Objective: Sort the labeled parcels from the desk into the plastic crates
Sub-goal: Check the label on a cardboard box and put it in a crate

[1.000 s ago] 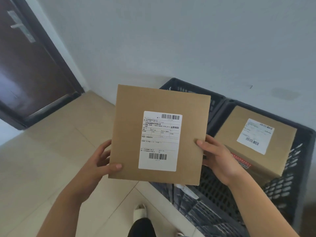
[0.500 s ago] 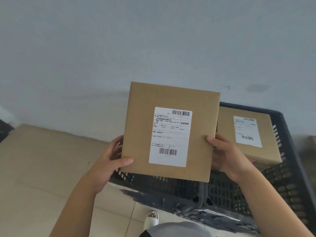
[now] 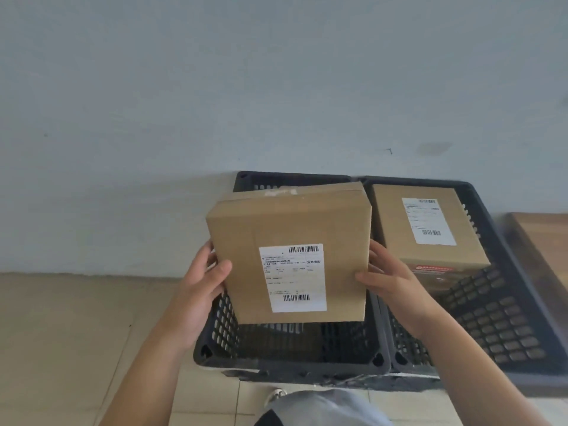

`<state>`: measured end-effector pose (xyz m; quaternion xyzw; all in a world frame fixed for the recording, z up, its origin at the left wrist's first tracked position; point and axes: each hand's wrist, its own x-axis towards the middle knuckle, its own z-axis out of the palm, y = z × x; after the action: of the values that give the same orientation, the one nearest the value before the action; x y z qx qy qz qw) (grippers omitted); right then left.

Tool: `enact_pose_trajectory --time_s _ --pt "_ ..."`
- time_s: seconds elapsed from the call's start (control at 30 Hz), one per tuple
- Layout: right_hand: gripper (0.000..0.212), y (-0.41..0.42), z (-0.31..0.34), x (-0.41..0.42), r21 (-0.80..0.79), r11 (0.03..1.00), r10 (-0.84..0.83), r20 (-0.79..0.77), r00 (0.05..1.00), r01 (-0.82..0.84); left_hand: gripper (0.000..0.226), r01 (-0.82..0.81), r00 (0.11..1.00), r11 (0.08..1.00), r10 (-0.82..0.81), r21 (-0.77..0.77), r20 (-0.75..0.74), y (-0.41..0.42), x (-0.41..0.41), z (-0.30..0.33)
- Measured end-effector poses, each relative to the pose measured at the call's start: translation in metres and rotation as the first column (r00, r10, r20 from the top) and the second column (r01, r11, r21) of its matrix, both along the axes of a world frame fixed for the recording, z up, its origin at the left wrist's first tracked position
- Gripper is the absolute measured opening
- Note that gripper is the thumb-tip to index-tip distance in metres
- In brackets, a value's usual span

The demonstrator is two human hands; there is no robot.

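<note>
I hold a brown cardboard parcel (image 3: 246,241) with a white barcode label above the left black plastic crate (image 3: 285,361). My left hand (image 3: 203,290) grips its left side, thumb on the front face. My right hand (image 3: 390,281) grips its right side. The parcel is tilted, its top end leaning away toward the wall. A second labeled parcel (image 3: 430,229) lies inside the right black crate (image 3: 504,318).
Both crates stand side by side on the tiled floor (image 3: 61,333) against a pale wall (image 3: 215,87). A wooden surface edge (image 3: 544,238) shows at the far right. My shoe (image 3: 276,395) and clothing are below the crates.
The view swung right, from the door to the crates. The parcel went from upright and facing me to tilted over the left crate, lower and closer to it.
</note>
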<state>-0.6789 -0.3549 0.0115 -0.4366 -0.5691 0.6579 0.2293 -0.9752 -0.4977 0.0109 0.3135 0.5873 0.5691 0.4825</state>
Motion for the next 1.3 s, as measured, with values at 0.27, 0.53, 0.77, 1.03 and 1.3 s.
enact_pose_trajectory --time_s 0.27,0.53,0.77,1.03,1.3 --pt "0.098 0.001 -0.006 0.015 -0.168 0.986 -0.010 0.012 1.000 0.012 0.060 -0.085 0.979 0.973 0.122 -0.217 0.163 0.014 0.032 -0.020" --pt "0.043 0.049 -0.047 -0.034 -0.216 0.949 -0.187 0.193 0.963 0.228 0.057 -0.200 0.979 0.901 0.200 -0.384 -0.040 0.081 0.030 -0.058" --pt "0.060 0.136 -0.078 -0.091 -0.084 0.946 -0.269 0.339 0.902 0.313 0.055 -0.178 0.983 0.880 0.183 -0.441 -0.032 0.181 -0.004 -0.102" --pt "0.065 0.196 -0.099 -0.118 -0.022 0.957 -0.262 0.374 0.890 0.291 0.051 -0.187 0.982 0.883 0.182 -0.430 -0.053 0.254 -0.029 -0.135" --pt "0.082 0.195 -0.108 -0.125 0.088 0.956 -0.292 0.374 0.880 0.280 0.057 -0.209 0.975 0.866 0.221 -0.455 -0.028 0.277 -0.036 -0.153"
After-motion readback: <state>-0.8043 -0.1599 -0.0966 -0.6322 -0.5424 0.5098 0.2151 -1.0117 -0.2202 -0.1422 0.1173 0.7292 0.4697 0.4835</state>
